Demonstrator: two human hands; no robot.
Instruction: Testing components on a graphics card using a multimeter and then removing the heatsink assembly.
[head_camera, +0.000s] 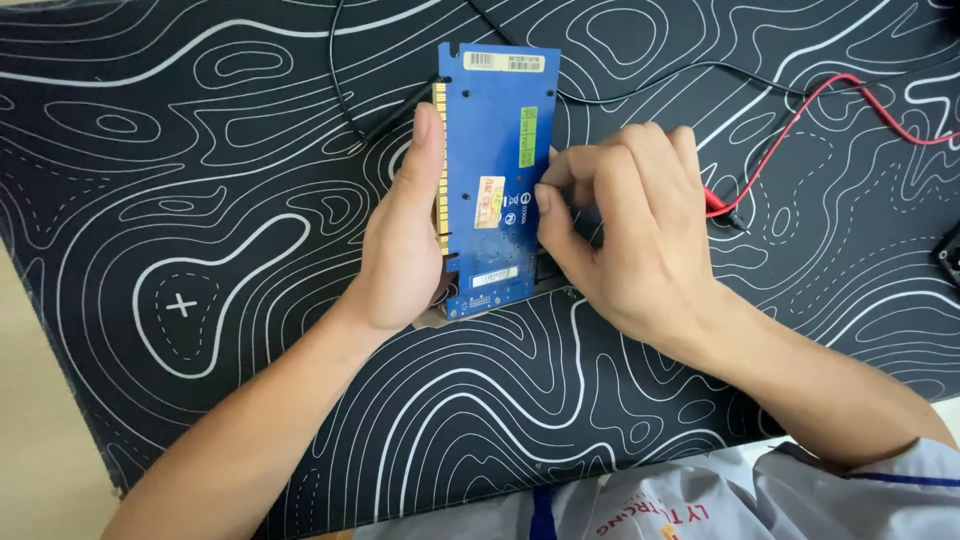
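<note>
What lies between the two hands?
In the head view, the blue circuit board lies between them: the left hand grips its gold-contact edge, and the right hand pinches its opposite edge. Nothing else shows there.

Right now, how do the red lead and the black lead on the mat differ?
The red lead lies right of the right hand, its probe tip near that hand; the black lead runs behind the blue circuit board, near the left hand. Red loops sharply; black curves longer. Both are thin and untouched.
</note>
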